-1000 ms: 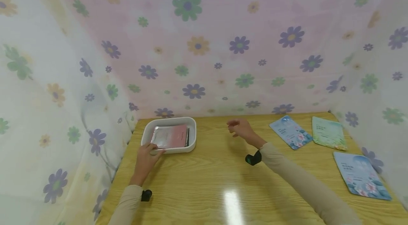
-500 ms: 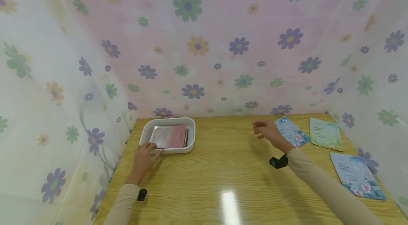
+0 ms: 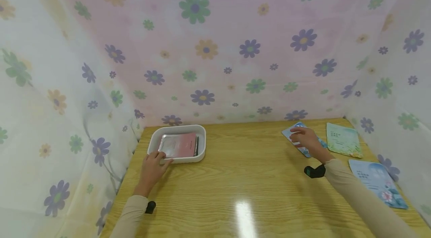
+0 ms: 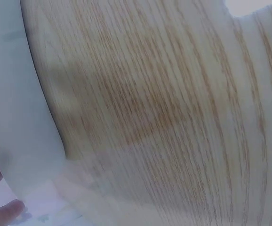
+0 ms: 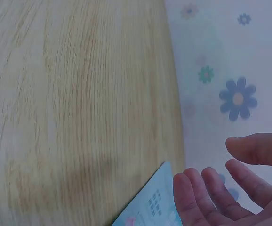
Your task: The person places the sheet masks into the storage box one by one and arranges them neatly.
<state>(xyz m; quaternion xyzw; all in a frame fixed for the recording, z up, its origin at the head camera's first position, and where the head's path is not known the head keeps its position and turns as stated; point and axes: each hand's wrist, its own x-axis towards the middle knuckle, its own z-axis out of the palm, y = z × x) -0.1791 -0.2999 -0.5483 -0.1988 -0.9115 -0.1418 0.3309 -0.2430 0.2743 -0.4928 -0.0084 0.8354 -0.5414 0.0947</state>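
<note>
My left hand (image 3: pixel 153 168) grips the near left rim of a white plastic basket (image 3: pixel 203 144), fingers over the edge and thumb outside. Inside lies a pink and silver face mask packet (image 3: pixel 183 144), with a darker packet edge beneath it. The basket's wall (image 4: pixel 13 84) fills the left side of the left wrist view. Over a blue face mask packet (image 3: pixel 287 132) at the back right hovers my right hand (image 3: pixel 308 142), partly covering it. Its fingers are loosely bent with nothing between them, as the right wrist view shows, where a corner of the blue packet (image 5: pixel 150 205) sticks out below.
To the right on the wooden table (image 3: pixel 229 178) lie a green packet (image 3: pixel 343 139) and a second blue packet (image 3: pixel 377 178), the latter partly behind the right sleeve. A flowered cloth (image 3: pixel 215 73) closes off the back and both sides.
My right hand has moved right, from the table's middle to over the blue packet. My left hand has stayed on the basket's rim.
</note>
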